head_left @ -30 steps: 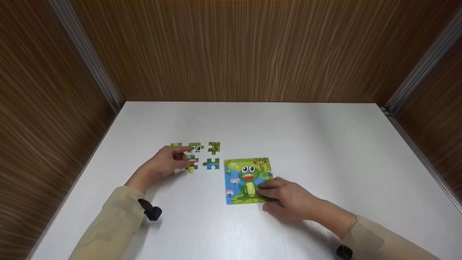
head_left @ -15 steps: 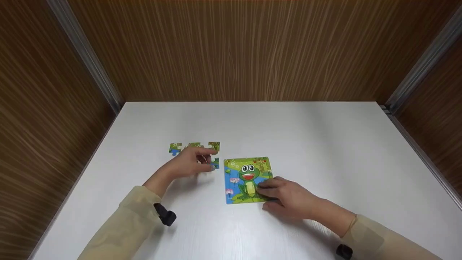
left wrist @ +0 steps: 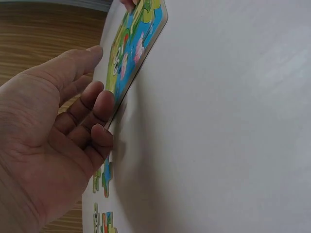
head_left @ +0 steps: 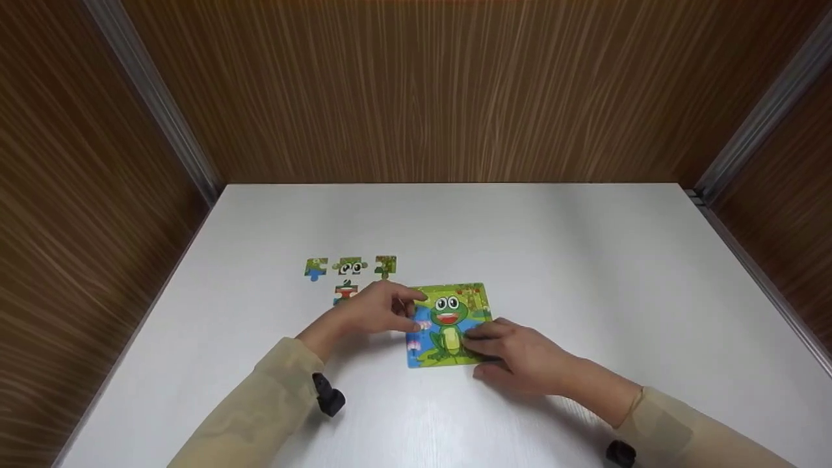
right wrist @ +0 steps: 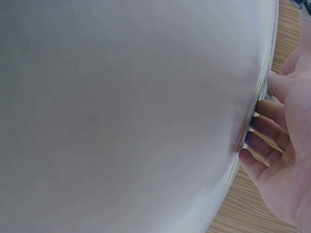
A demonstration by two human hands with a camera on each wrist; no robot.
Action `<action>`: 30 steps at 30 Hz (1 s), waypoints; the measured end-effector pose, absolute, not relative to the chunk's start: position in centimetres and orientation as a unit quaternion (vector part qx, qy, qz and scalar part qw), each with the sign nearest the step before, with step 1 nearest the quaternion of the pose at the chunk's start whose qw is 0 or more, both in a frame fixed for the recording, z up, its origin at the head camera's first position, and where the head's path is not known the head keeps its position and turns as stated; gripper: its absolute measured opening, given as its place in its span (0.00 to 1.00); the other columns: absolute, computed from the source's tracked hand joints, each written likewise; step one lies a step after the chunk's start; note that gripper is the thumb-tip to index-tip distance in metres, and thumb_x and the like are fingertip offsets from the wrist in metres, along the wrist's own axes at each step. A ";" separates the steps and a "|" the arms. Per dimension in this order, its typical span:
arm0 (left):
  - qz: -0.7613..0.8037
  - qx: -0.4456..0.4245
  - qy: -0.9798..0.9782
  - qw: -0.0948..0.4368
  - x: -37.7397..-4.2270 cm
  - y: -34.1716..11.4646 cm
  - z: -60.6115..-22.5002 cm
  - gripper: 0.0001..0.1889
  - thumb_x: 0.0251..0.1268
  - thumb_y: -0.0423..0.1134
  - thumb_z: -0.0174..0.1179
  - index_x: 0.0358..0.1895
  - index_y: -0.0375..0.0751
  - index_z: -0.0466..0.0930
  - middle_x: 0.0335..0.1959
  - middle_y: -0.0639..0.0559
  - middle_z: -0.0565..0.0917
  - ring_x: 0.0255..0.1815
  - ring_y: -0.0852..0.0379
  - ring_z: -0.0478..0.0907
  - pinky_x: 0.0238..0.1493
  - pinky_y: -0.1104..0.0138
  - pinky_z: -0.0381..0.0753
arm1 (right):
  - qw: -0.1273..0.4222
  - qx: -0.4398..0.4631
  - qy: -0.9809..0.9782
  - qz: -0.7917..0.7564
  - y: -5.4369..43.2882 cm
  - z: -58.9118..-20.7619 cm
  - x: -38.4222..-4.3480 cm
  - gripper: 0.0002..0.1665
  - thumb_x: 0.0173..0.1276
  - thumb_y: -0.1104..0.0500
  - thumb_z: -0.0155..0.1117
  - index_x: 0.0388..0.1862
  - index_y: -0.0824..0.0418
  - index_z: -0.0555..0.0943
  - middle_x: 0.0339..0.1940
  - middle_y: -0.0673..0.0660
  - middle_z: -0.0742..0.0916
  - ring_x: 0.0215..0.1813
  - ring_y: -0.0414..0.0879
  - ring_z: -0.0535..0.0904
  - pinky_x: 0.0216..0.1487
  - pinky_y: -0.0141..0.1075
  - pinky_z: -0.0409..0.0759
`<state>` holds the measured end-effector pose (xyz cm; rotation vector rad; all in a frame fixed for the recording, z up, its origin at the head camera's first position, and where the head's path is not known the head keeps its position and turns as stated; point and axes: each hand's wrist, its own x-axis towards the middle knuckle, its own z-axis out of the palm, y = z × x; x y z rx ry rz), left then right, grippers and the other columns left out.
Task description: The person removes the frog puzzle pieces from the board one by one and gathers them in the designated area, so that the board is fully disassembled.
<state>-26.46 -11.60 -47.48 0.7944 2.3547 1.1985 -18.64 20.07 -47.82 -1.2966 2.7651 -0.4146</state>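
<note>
A square frog jigsaw puzzle [head_left: 447,312] lies flat on the table. My left hand [head_left: 382,308] is over its upper left edge, thumb and fingers apart and loosely bent; in the left wrist view, nothing shows between the left fingers [left wrist: 103,104]. The fingers of my right hand [head_left: 530,364] rest on the puzzle's lower right part. Left of the puzzle lie loose jigsaw pieces: a green-and-blue one [head_left: 316,266], one with the frog's eyes [head_left: 351,266], a green one [head_left: 387,264] and one with the red mouth [head_left: 346,291], partly covered by my left hand.
The white table [head_left: 559,247] meets a wood-grain panel [head_left: 416,91] at the back, with similar panels on both sides. In the left wrist view, another blue-and-green piece [left wrist: 107,178] lies beyond my fingers.
My left hand has moved right, from over the loose pieces to the puzzle's upper left edge, uncovering the eye and mouth pieces. My right hand and the puzzle stay in place.
</note>
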 end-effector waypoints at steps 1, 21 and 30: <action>0.425 0.285 0.837 0.194 -26.5 -11.5 -47.6 0.29 0.65 0.38 0.76 0.69 0.40 0.82 0.42 0.52 0.85 0.42 0.57 0.77 0.48 0.64 0.78 | 0.030 -0.421 0.897 -0.135 20.1 -47.9 -18.6 0.28 0.79 0.49 0.67 0.70 0.64 0.82 0.70 0.58 0.82 0.70 0.55 0.77 0.68 0.51 0.78; 0.381 0.286 0.861 0.176 -25.9 -11.1 -48.6 0.27 0.58 0.41 0.80 0.62 0.45 0.87 0.42 0.54 0.82 0.40 0.57 0.76 0.45 0.64 0.78 | 0.019 -0.427 0.892 -0.148 20.0 -47.7 -18.6 0.27 0.78 0.51 0.69 0.69 0.64 0.83 0.68 0.58 0.83 0.67 0.54 0.79 0.65 0.50 0.80; 0.381 0.290 0.858 0.184 -25.7 -11.0 -48.5 0.28 0.59 0.40 0.79 0.65 0.45 0.85 0.45 0.54 0.82 0.43 0.55 0.76 0.47 0.62 0.78 | 0.018 -0.431 0.890 -0.146 20.1 -47.7 -18.6 0.28 0.78 0.50 0.69 0.69 0.65 0.82 0.68 0.59 0.83 0.68 0.55 0.79 0.66 0.50 0.80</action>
